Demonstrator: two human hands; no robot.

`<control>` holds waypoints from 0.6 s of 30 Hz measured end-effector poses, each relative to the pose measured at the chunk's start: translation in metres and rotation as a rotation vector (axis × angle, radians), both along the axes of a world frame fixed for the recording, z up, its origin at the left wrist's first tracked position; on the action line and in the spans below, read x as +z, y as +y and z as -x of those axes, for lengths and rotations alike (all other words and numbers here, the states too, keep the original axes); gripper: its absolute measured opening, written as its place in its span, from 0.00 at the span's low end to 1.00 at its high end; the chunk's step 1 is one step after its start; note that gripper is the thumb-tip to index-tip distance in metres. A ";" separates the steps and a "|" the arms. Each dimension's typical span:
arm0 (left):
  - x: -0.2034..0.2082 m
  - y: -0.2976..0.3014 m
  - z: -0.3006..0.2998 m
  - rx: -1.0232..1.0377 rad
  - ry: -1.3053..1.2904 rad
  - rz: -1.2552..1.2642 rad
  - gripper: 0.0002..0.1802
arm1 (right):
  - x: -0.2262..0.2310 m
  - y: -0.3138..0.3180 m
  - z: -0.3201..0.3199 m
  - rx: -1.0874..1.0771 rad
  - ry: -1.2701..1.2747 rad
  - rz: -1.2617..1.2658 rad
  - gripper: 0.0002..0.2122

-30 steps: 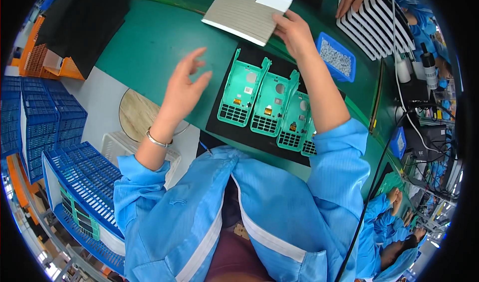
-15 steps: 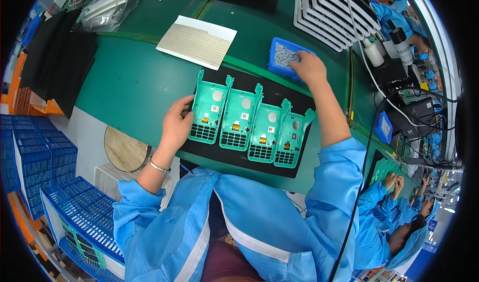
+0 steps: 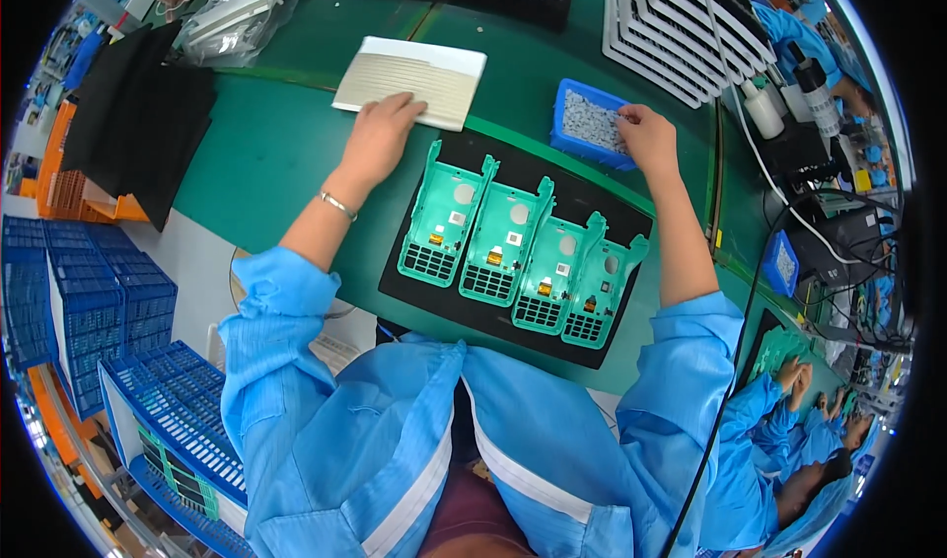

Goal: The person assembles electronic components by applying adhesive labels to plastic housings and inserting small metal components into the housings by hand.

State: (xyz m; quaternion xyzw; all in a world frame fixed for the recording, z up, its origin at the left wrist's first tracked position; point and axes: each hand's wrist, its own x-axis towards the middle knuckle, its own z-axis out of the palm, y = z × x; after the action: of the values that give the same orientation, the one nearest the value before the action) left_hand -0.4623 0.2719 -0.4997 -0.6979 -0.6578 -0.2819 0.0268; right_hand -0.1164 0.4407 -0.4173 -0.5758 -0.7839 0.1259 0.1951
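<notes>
While leaving a broad stretch of green tabletop (image 3: 266,163) between nine and ten o'clock of the black mat (image 3: 572,200), running out there to hanging black sheets (image 3: 138,114). Taking the mat as the clock's centre and seeing four green housings (image 3: 503,224) lying on it close side by side, slanting from ten o'clock down to four. Finding tighter room at one o'clock, having only a narrow green strip between the mat's far edge and a blue tray (image 3: 592,151), then meeting a row of white frames (image 3: 661,45) farther out on the same line. Meeting the near table edge at six o'clock, close to the blue jacket (image 3: 395,410).

Resting the left hand (image 3: 383,136) at ten o'clock, loosely stretching the fingers and laying them on the near edge of a striped pale sheet (image 3: 414,79) at eleven; touching rather than clenching. Bending the right hand (image 3: 651,139) over the tray's right rim at two o'clock, drawing thumb and forefinger close together beside small pale pieces (image 3: 590,119) inside. Being unable to tell from this view about any piece between those fingertips.
</notes>
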 end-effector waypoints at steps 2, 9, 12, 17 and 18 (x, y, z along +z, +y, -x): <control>-0.001 0.020 0.004 0.046 -0.011 -0.054 0.16 | 0.010 -0.004 0.006 -0.061 0.152 0.160 0.12; 0.078 0.004 -0.110 -0.239 -1.603 0.088 0.19 | 0.027 -0.033 0.004 -0.029 0.560 0.401 0.12; 0.079 -0.015 -0.157 -0.275 -2.091 0.299 0.29 | 0.052 -0.091 0.025 0.222 0.594 0.590 0.12; 0.066 -0.043 -0.198 -0.309 -2.497 0.294 0.32 | 0.035 -0.168 0.038 0.601 0.269 0.115 0.11; 0.056 -0.048 -0.199 -0.293 -2.520 0.284 0.31 | 0.043 -0.177 0.039 0.574 0.246 0.125 0.10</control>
State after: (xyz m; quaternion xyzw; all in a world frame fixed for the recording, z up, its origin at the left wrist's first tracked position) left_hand -0.2631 0.2234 -0.4436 -0.0111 -0.1695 -0.6741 -0.7188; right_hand -0.1551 0.2633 -0.3748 -0.3223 -0.8757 0.2925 0.2093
